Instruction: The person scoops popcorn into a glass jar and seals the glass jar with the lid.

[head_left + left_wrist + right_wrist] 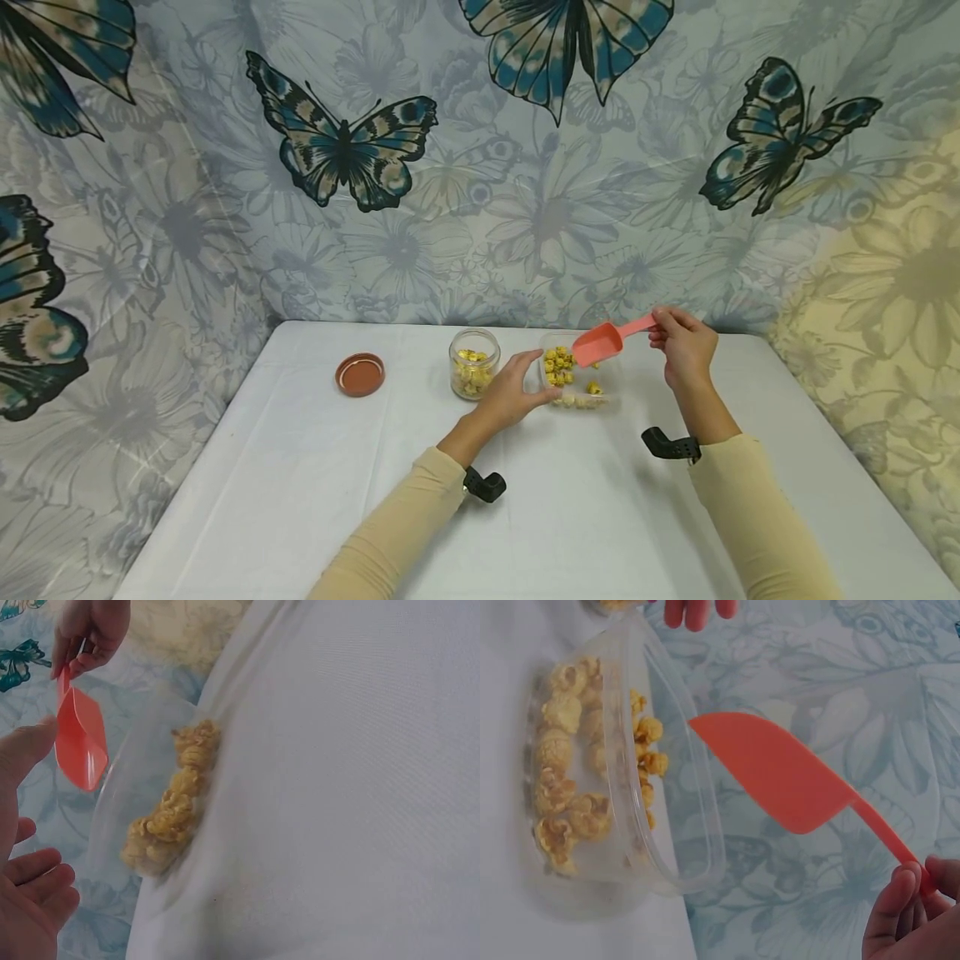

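My right hand (688, 346) pinches the handle end of a coral-red plastic scoop (598, 344). The scoop hangs tilted above a clear plastic container (716, 855), and its bowl looks empty in the left wrist view. Yellow popcorn (558, 365) lies in the container, seen through its wall in both wrist views. My left hand (510, 396), thumb and fingers spread, is at the container's left side and holds nothing; whether a fingertip touches the rim I cannot tell. Just left of that hand stands an open glass jar (474, 367) with popcorn inside.
A round reddish-brown lid (360, 375) lies on the white tablecloth (315, 500), left of the jar. Behind the table's far edge hangs a butterfly-and-flower patterned cloth (405, 267). Each wrist wears a black strap device (670, 445).
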Demonstrator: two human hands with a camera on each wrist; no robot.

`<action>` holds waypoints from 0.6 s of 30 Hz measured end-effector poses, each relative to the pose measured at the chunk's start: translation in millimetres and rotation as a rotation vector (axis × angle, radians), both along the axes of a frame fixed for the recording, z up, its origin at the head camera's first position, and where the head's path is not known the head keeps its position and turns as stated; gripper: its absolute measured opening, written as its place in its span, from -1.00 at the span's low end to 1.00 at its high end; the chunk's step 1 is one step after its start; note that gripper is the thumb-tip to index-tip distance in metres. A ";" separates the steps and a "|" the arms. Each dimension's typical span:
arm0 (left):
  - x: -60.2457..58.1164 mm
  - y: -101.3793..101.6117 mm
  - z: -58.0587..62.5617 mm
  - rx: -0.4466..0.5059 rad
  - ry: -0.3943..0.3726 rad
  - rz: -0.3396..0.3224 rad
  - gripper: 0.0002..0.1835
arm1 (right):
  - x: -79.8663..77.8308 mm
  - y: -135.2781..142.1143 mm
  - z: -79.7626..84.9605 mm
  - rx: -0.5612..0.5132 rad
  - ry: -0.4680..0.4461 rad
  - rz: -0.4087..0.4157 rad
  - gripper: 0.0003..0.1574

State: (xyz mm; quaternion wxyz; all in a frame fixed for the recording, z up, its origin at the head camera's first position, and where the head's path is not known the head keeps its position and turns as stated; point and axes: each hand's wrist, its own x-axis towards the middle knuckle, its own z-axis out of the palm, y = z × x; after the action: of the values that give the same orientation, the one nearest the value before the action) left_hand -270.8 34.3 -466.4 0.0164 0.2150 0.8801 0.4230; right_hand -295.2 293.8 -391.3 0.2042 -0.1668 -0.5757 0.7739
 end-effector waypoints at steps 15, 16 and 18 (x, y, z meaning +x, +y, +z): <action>-9.9 8.7 -14.7 0.006 -0.062 0.020 -0.19 | 2.5 -1.5 -5.0 0.235 0.017 -0.042 -0.96; -10.3 9.3 -15.9 0.002 -0.062 0.020 -0.19 | 2.8 -1.8 -5.4 0.269 0.025 -0.043 -0.93; -11.2 10.4 -18.3 -0.001 -0.060 0.020 -0.19 | 3.2 -2.3 -7.2 0.385 0.042 -0.052 -0.86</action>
State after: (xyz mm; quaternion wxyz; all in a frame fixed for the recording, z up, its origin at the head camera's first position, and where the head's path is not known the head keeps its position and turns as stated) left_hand -282.0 44.7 -484.8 0.0388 0.1935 0.8814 0.4292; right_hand -291.9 291.5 -398.5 0.2643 -0.1235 -0.7042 0.6473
